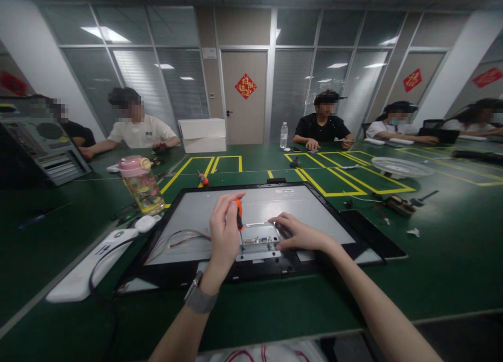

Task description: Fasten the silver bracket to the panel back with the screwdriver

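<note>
My left hand (225, 227) is closed around a screwdriver (239, 213) with an orange and black handle. The screwdriver stands nearly upright, its shaft pointing down at the left part of a metal bracket (257, 255); whether the tip sits in a screw is too small to tell. My right hand (295, 233) grips the bracket's right side, thumb near, fingers on the far edge. Connectors show in the bracket's middle. It rests on the grey back of a black-framed monitor panel (314, 207), which lies flat on the table. Thin coloured wires (176, 236) run across the panel's left.
Left of the panel are a white power strip (88, 265) and a pink-lidded bottle (142, 186). A black flat piece (371, 231) lies at the right. Beyond are a white round stand (401, 167) and a computer case (47, 147). Several people sit across the green table (451, 278).
</note>
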`<state>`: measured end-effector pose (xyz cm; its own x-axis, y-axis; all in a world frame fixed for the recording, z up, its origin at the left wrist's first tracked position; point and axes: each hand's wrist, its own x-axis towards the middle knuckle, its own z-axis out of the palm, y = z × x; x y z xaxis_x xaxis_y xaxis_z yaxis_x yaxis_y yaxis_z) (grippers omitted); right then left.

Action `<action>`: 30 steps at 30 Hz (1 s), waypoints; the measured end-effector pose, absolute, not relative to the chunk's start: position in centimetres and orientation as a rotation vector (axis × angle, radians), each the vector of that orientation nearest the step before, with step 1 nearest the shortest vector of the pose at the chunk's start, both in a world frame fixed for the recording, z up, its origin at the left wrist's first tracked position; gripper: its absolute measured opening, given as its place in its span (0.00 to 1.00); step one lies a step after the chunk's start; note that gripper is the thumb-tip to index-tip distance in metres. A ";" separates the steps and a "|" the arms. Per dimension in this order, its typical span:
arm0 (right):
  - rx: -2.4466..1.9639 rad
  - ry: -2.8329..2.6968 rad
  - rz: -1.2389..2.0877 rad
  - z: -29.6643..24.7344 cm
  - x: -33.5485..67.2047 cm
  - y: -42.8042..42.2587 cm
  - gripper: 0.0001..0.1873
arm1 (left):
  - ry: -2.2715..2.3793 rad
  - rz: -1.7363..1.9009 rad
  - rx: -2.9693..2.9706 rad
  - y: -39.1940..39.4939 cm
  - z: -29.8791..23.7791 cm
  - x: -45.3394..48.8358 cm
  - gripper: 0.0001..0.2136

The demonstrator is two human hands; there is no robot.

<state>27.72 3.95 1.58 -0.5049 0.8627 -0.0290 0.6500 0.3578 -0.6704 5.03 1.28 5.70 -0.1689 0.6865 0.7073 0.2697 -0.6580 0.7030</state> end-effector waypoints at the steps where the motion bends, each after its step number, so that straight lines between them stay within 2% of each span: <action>1: -1.333 -2.298 0.908 1.6 27.7 3.9 0.38 | 1.092 1.889 1.790 1.3 5.7 5.0 0.13; 6: -1.336 -2.294 0.920 1.8 27.6 3.7 0.37 | 1.201 1.951 1.763 1.3 5.6 5.1 0.07; 13: -1.321 -2.310 0.890 1.5 27.8 3.9 0.37 | 1.058 1.879 1.765 1.3 5.6 5.0 0.14; 22: -1.343 -2.307 0.896 1.8 27.6 3.8 0.38 | 1.187 1.927 1.793 1.4 5.4 5.1 0.06; 30: -1.310 -2.320 0.877 1.0 27.9 4.3 0.38 | 1.072 1.828 1.615 1.4 5.3 5.2 0.13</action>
